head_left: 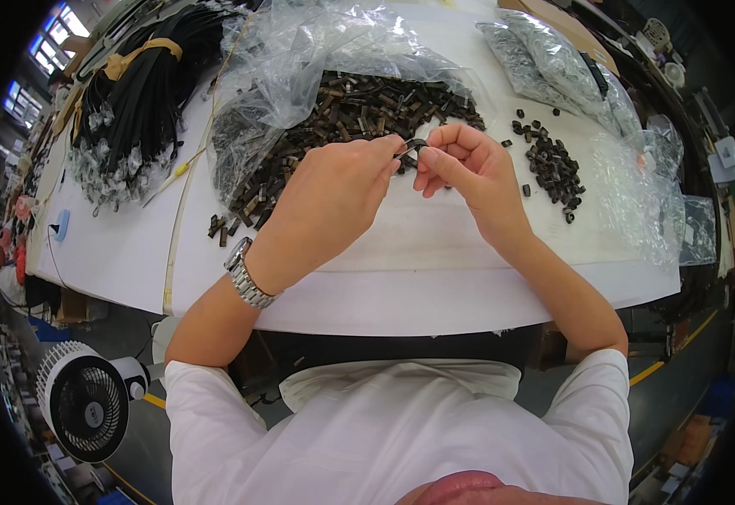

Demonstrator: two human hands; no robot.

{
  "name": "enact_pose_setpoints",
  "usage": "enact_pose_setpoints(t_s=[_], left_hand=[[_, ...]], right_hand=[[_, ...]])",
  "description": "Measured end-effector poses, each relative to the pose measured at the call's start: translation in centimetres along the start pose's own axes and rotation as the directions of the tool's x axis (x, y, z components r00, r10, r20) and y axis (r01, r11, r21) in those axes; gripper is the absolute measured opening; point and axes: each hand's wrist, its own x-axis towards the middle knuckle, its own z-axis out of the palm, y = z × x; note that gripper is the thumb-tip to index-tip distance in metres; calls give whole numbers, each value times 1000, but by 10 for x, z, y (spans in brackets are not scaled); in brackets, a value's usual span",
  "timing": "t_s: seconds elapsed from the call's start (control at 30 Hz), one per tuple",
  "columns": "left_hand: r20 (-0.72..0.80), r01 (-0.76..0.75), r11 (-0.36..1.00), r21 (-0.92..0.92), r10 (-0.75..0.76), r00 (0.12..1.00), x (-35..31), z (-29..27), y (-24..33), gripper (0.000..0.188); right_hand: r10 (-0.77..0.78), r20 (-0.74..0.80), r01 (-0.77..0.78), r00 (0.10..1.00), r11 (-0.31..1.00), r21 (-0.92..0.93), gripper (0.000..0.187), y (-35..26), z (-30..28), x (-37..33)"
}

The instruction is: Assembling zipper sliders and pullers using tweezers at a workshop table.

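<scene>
Single head-worn fisheye view, looking steeply down from above the chest onto the white worktable (435, 295). Close enough for both forearms to rise from the lower edge toward centre frame. Straight table edges bending toward the dark rim; floor fan (90, 408) caught low left, window (58, 34) high left.

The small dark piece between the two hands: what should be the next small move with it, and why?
Probably press the two parts fully together. Both hands, left hand and right hand, pinch the small dark piece at their fingertips above the white table, so it seems to be in mid-assembly. Then it could likely go to the small pile of dark pieces on the right.
</scene>
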Motion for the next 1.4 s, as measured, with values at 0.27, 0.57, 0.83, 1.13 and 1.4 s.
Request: enact_pose_setpoints(t_s=[0.27, 0.57, 0.83, 1.13, 1.4], left_hand=[[20, -52, 993, 102, 51, 999, -5, 11, 1, 27], [-9, -100, 974, 204, 104, 994, -8, 11, 6, 27], [-33, -98, 979, 181, 106, 994, -10, 10, 11, 27], [-24, -122, 966, 226, 130, 991, -10, 18, 14, 12], [-83, -95, 977, 193, 113, 990, -6, 19, 4, 9]], right_hand=[[-124, -19, 119, 992, 978, -172, 14, 1, 12, -6], [-132, -46, 123, 990, 977, -172, 22, -6, 14, -7], [-295, -62, 255, 953, 899, -357, 19, -7, 21, -10], [-551, 118, 444, 826, 509, -738, 22, -8, 13, -19], [-544, 181, 454, 820, 424, -784, 20, -3, 17, -11]])
